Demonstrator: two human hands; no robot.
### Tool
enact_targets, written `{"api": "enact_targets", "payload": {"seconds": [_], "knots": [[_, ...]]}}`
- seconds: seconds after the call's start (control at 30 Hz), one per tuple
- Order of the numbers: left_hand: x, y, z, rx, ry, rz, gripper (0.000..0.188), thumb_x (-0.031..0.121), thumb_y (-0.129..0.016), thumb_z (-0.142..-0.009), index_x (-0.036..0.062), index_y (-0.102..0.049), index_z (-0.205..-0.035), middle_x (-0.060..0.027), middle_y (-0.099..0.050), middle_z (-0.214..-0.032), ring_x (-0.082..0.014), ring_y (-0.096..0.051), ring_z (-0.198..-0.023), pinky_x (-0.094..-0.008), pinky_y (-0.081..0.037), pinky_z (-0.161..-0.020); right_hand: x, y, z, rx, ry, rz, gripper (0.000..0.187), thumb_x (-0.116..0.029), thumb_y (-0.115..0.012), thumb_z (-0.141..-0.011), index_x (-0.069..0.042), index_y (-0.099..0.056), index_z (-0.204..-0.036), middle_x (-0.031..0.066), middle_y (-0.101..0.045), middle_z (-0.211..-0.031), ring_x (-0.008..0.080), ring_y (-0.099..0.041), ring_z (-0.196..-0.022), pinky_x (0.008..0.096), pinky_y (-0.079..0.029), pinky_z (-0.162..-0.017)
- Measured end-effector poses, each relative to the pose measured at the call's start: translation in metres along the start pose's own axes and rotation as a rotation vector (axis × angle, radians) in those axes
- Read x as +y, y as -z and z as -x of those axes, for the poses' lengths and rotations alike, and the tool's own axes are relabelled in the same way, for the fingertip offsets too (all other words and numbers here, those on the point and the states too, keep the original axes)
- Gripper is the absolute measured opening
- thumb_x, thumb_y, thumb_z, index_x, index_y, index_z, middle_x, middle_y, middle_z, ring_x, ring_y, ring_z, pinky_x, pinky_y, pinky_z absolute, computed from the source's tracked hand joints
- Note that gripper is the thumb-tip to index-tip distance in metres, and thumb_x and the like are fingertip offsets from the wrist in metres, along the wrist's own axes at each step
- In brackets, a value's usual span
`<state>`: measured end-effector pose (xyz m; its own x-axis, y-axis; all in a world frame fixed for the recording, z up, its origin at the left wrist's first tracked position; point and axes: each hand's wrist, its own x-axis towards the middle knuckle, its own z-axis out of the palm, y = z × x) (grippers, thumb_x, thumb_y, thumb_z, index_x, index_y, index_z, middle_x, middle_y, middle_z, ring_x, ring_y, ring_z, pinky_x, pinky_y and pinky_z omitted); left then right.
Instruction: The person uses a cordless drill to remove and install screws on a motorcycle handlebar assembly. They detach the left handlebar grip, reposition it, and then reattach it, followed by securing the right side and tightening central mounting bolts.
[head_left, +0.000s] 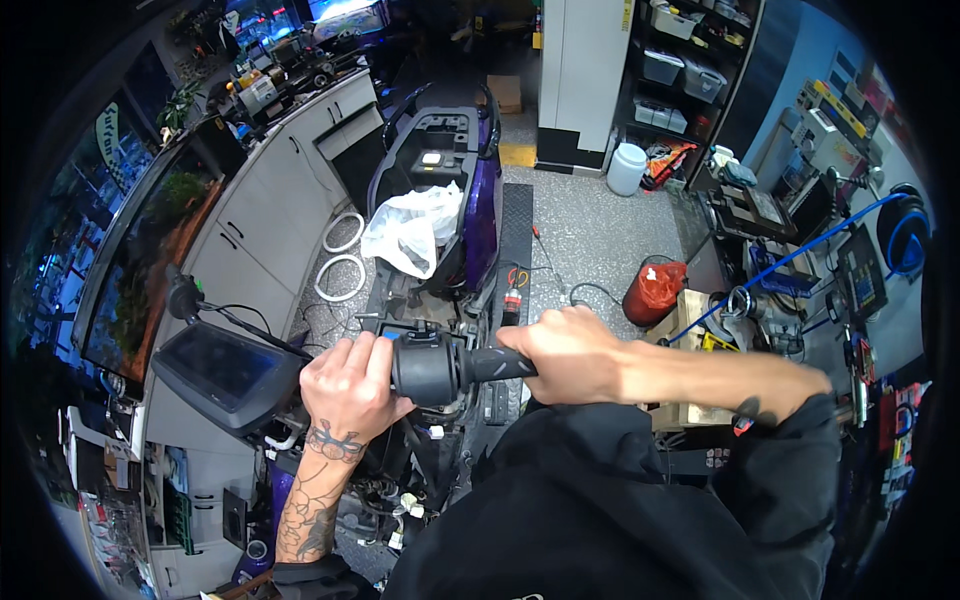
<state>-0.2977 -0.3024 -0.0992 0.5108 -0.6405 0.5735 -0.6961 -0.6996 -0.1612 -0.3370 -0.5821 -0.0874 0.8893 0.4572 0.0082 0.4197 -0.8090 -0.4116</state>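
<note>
A black handlebar grip [502,364] with a bulky switch housing [425,368] runs across the middle of the view. My right hand [572,352] is wrapped round the grip's outer end. On the housing's left side my left hand [350,388] is closed; its fingers curl over the bar or housing edge, and what lies under the palm is hidden. Left of that hand, a dark display unit [228,375] sits on the handlebar. Below are the scooter's exposed frame and loose wires with white connectors [410,505].
The purple scooter body [484,190] stands ahead, a white plastic bag [412,228] on it. Two white rings [341,277] lie by the cabinets [262,237]. At right are a red canister [655,292], a white bucket [627,168] and a cluttered workbench [770,300]. A screwdriver [540,243] lies on the floor.
</note>
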Motion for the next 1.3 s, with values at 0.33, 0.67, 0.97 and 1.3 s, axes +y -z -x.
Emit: {"api": "enact_targets", "payload": {"seconds": [0.33,0.67,0.97,1.3], "knots": [[0.005,0.004,0.000,0.012,0.043,0.008,0.060,0.026,-0.087,-0.032,0.0108,-0.061,-0.085,-0.0020,-0.056,-0.079,-0.0224,-0.059,-0.069,-0.0363,-0.049,-0.059,0.006,0.030,-0.035,-0.939,-0.295,-0.631,0.017,-0.005,-0.064,-0.081,0.000,-0.066,-0.098,0.0014,-0.060,-0.065,0.0184,-0.062,-0.062,0.0372,-0.050,-0.062],[0.010,-0.001,-0.008,-0.003,0.089,-0.028,0.051,0.041,-0.082,-0.057,0.0037,-0.063,-0.085,-0.0072,-0.059,-0.080,-0.0272,-0.060,-0.066,-0.0383,-0.047,-0.057,-0.010,0.030,-0.016,-0.302,-0.115,-0.081,0.039,-0.008,-0.070,-0.076,0.000,-0.064,-0.113,0.0234,-0.067,-0.069,0.0419,-0.071,-0.070,0.0497,-0.057,-0.066],[0.013,0.047,0.020,0.044,0.235,0.061,0.038,0.025,-0.074,-0.063,0.0037,-0.069,-0.094,-0.0110,-0.068,-0.102,-0.0297,-0.065,-0.091,-0.0426,-0.054,-0.080,-0.008,0.051,-0.046,-1.094,0.553,-0.599,0.052,-0.026,-0.081,-0.090,0.010,-0.055,-0.116,0.0125,-0.068,-0.072,0.0226,-0.070,-0.064,0.0326,-0.051,-0.056],[0.216,0.058,-0.015,1.049,1.910,0.620,0.048,0.014,-0.066,-0.099,-0.0012,-0.052,-0.142,-0.0112,-0.062,-0.133,-0.0204,-0.061,-0.122,-0.0358,-0.055,-0.100,0.083,0.036,-0.323,-0.519,0.888,-0.216,0.026,-0.007,-0.072,-0.087,0.006,-0.068,-0.110,0.0112,-0.068,-0.068,0.0131,-0.067,-0.063,0.0311,-0.053,-0.063]]}}
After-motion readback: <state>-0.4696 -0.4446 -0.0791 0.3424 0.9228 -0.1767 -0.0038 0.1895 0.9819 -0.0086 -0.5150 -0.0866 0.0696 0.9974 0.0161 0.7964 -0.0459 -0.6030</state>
